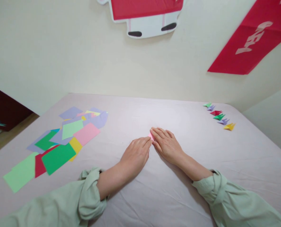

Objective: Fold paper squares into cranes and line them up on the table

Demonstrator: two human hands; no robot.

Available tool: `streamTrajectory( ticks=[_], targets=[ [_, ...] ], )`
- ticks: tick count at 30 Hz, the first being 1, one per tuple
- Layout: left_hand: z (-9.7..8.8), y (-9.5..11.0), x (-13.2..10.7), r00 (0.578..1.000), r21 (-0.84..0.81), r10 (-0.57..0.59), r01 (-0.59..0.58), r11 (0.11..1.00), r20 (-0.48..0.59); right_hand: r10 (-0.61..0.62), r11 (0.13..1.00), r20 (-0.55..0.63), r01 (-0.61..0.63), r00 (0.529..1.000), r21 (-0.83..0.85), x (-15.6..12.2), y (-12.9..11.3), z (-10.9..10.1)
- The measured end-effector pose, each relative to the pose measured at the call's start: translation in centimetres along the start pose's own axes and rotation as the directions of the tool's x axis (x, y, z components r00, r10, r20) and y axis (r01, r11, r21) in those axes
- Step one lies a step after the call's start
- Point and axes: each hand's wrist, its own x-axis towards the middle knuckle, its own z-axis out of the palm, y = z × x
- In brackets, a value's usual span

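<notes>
Right hand (167, 144) lies open and flat, fingers stretched over the small pink paper (151, 136) mid-way across the table (121, 113); left hand (136, 153) has bunched fingertips touching its left side — from my feed I can't tell pinch from press. I judge it a creasing step; next move calls for even pressure, edges aligned — folded pieces (219, 117) sit near the far right corner, loose sheets (58, 160) along the left edge.
</notes>
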Motion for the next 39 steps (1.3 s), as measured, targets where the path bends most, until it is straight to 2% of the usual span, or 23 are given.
streamTrajectory(
  ticks=[3,7,13,21,25,31,39],
  targets=[
    [0.8,-0.3,0.6,1.0,0.043,0.019,-0.019,0.999,-0.012,0.0,0.99,-0.07,0.01,0.998,0.142,0.0,0.7,0.1],
    [0.9,-0.7,0.8,1.0,0.012,0.016,-0.016,1.0,-0.02,0.114,0.923,-0.202,-0.028,0.973,0.385,0.1,1.4,-0.2],
    [0.4,-1.2,0.9,0.996,-0.177,-0.07,0.059,0.983,-0.056,0.147,0.86,-0.153,-0.05,0.977,0.508,0.2,0.7,-0.9],
    [0.3,-1.0,2.4,0.993,-0.231,-0.102,0.088,0.969,-0.053,0.124,0.759,-0.111,-0.022,0.986,0.651,0.5,-0.1,-1.3],
    [0.3,-1.4,2.7,0.993,-0.263,-0.095,0.075,0.962,-0.065,0.071,0.807,-0.129,0.02,0.989,0.59,0.5,-0.3,-1.2],
    [0.1,-1.6,2.5,0.992,-0.314,-0.101,0.073,0.947,-0.073,0.014,0.937,-0.123,0.03,0.992,0.349,0.7,-0.1,-0.9],
    [0.3,-1.8,3.0,0.989,-0.336,-0.115,0.079,0.938,-0.088,0.004,0.98,-0.075,0.011,0.997,0.196,1.8,-0.3,-1.1]
  ],
)
